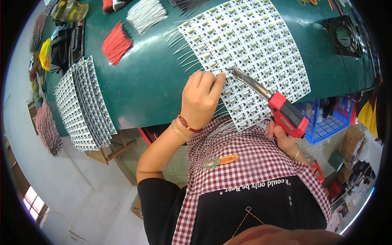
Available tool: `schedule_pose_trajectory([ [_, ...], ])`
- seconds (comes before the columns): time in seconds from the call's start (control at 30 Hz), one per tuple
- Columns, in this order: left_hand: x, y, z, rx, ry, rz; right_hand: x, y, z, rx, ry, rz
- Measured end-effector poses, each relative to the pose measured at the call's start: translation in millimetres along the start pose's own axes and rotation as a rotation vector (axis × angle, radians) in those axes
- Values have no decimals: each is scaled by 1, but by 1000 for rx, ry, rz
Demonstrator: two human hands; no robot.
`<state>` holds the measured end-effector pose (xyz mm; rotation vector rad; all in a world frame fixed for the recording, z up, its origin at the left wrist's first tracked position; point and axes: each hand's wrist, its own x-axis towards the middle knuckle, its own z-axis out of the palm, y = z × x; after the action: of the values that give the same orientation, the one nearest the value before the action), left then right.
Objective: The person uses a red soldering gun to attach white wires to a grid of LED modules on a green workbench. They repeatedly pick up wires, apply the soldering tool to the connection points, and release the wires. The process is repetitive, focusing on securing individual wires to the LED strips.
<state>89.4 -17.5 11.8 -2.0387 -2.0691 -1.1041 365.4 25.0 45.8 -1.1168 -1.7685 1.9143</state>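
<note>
A large panel of white circuit boards (253,45) lies on the green table and reaches over its near edge. Thin white wires (190,57) stick out along its left side. My left hand (201,94) rests at that side, thumb and fingers pinched together at the boards; what they grip is too small and covered to tell. My right hand (285,143) is wrapped round the handle of a red and black soldering gun (289,115). Its metal barrel points up and left, and the tip meets the panel close beside my left fingertips.
Bundles of red wires (117,43) and white wires (147,15) lie at the far left. Several stacked circuit board panels (83,104) overhang the left edge. A small black fan (344,36) stands at the right, above a blue crate (330,124) below table height.
</note>
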Motion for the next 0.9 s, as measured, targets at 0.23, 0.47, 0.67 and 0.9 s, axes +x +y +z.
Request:
schedule_pose_trajectory([
  [0.23,3,0,0,11,-15,1,-1,5,-3,-50,-18,12],
  [0.47,6,2,1,35,-19,5,-1,3,-2,12,24,-12],
  [0.67,7,3,0,37,-17,-5,-1,5,-4,-13,-6,-13],
  [0.9,4,1,2,18,-15,-17,-1,6,-4,-34,-15,-30],
])
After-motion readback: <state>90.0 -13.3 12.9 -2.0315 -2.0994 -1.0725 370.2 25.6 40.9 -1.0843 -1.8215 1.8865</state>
